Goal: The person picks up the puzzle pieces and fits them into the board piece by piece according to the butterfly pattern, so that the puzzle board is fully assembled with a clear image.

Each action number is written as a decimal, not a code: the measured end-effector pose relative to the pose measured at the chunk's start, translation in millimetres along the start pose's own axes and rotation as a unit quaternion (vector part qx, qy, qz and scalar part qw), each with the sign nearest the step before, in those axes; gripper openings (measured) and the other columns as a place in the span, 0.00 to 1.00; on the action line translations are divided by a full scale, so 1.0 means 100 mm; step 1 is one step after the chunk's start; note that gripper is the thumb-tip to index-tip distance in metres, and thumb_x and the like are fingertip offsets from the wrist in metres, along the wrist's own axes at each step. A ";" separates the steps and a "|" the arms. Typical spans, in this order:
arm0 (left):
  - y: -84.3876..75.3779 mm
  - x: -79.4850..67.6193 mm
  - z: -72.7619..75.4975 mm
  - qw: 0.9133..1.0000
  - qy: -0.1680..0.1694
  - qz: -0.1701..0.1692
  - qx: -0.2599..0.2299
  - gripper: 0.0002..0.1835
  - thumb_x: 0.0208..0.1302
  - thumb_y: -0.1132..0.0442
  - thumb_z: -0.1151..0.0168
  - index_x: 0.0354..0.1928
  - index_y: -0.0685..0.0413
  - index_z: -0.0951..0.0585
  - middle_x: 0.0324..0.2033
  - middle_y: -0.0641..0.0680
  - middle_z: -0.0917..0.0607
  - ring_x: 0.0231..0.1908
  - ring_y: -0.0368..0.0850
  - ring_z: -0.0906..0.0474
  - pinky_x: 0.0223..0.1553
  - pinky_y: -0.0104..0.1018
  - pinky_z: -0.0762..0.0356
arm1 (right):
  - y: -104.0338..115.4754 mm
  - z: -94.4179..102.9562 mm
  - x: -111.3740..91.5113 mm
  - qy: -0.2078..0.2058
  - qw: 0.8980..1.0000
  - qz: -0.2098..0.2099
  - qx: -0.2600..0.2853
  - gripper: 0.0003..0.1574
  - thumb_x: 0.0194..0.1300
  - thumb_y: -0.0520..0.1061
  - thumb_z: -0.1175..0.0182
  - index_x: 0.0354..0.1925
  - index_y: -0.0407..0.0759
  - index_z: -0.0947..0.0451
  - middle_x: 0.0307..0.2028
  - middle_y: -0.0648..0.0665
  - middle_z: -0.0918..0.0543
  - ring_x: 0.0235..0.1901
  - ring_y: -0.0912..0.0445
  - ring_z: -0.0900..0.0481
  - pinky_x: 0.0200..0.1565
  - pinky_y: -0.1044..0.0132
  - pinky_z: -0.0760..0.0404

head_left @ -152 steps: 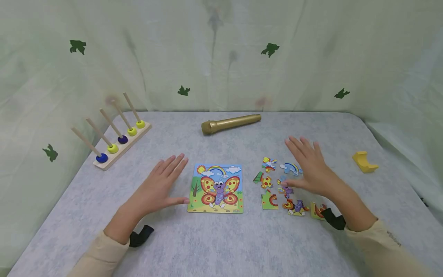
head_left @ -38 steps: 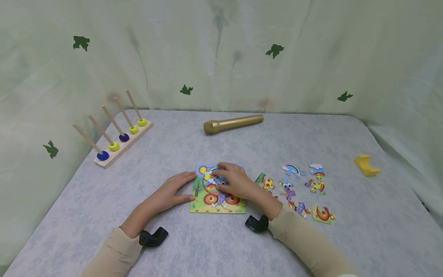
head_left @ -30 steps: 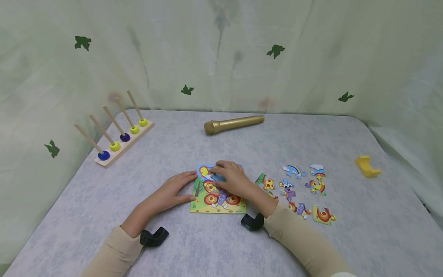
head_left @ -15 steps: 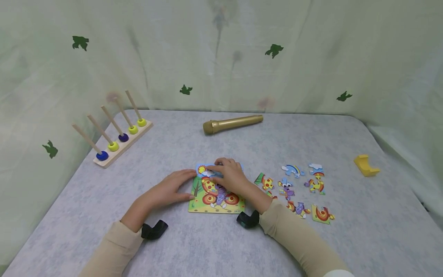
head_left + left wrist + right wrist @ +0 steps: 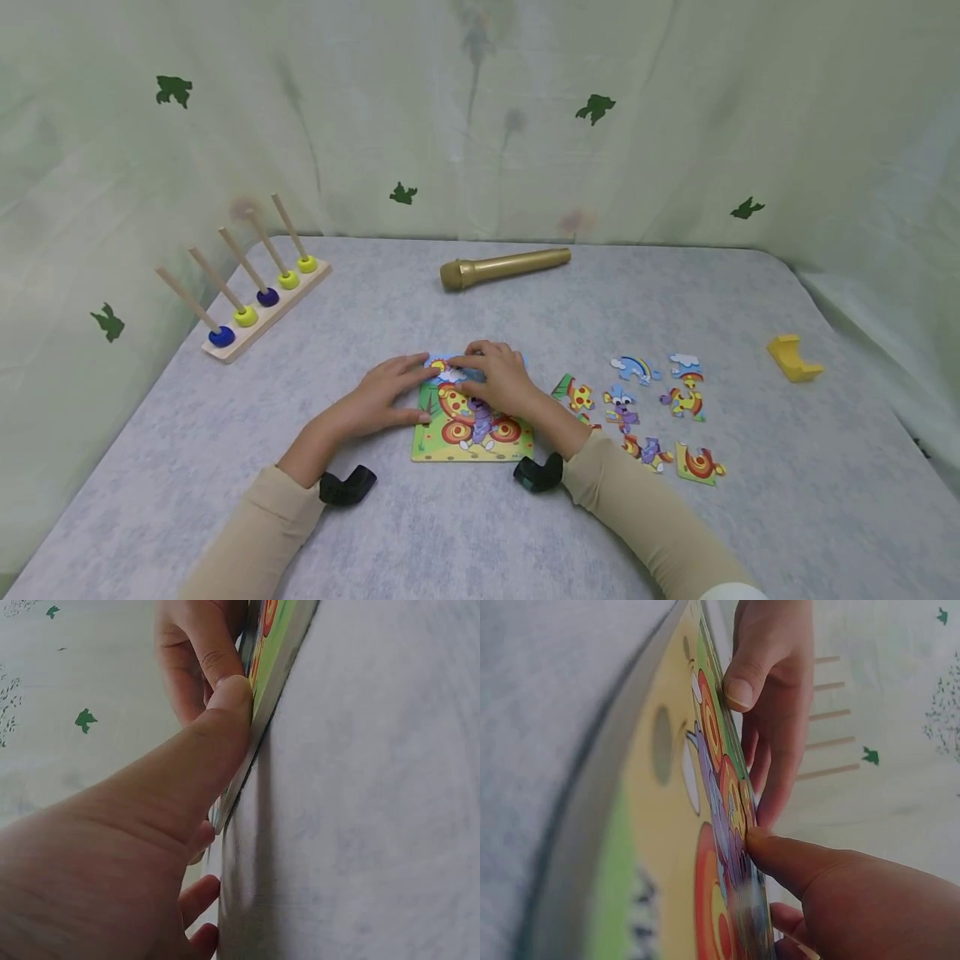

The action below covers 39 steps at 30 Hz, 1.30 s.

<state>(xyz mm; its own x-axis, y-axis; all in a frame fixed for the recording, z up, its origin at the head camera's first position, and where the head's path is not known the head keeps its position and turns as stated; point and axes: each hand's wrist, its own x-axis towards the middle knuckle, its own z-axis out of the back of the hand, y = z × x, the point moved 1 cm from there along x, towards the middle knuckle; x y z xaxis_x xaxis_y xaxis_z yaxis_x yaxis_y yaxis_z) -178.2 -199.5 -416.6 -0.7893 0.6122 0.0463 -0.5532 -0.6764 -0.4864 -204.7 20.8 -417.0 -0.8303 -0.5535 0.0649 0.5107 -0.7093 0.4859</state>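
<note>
The butterfly puzzle board [image 5: 472, 452] lies flat in front of me, its picture partly covered by both hands. At its top left corner is a puzzle piece with a sun [image 5: 438, 364]. My right hand [image 5: 498, 379] reaches over the board's upper half and pinches this piece between thumb and forefinger. From the left, my left hand [image 5: 378, 396] has its fingers stretched to the piece and its thumb on the board's left edge. In the right wrist view, the right thumb [image 5: 780, 855] is right at the picture's surface, close to the left hand [image 5: 772, 682].
Several loose puzzle pieces, among them a rainbow piece [image 5: 635, 369] and a red swirl piece [image 5: 699, 463], lie right of the board. A gold microphone [image 5: 506, 268] is behind it, a peg stand with rings [image 5: 266, 315] far left, a yellow curved block [image 5: 793, 360] far right.
The sun piece has gone from the loose pieces to the board's top left corner in my right hand. Just now, my left hand slid right, fingers onto the corner.
</note>
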 end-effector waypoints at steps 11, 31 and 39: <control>0.01 -0.01 -0.01 1.000 -0.004 0.004 -0.003 0.36 0.54 0.44 0.39 0.63 0.49 0.34 0.64 0.57 0.42 0.63 0.58 0.50 0.58 0.58 0.54 | 0.03 0.08 -0.02 0.023 0.998 -0.013 0.049 0.30 0.59 0.56 0.42 0.59 0.53 0.31 0.57 0.45 0.33 0.57 0.47 0.38 0.52 0.46 0.42; 0.01 -0.01 -0.02 1.000 0.006 0.017 -0.005 0.36 0.54 0.42 0.40 0.64 0.46 0.35 0.65 0.55 0.43 0.64 0.58 0.52 0.59 0.57 0.58 | -0.41 0.99 -0.82 -0.118 0.979 0.033 0.163 0.38 0.55 0.51 0.36 0.62 0.47 0.37 0.58 0.48 0.34 0.58 0.52 0.38 0.55 0.47 0.38; 0.03 -0.01 -0.03 1.000 0.006 0.022 -0.003 0.37 0.54 0.42 0.40 0.64 0.47 0.35 0.65 0.55 0.43 0.64 0.58 0.53 0.59 0.57 0.58 | -0.83 1.11 -1.08 -0.160 0.976 -0.003 0.147 0.41 0.53 0.48 0.34 0.62 0.43 0.38 0.58 0.42 0.33 0.57 0.47 0.38 0.54 0.43 0.41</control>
<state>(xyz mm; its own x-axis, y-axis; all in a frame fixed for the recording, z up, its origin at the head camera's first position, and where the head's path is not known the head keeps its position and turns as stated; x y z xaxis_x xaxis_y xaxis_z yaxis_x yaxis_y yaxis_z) -177.9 -200.7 -420.7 -0.8092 0.5873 0.0141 -0.5167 -0.7000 -0.4930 -181.8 188.0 -367.0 -0.8845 -0.3511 0.3073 0.4584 -0.5309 0.7127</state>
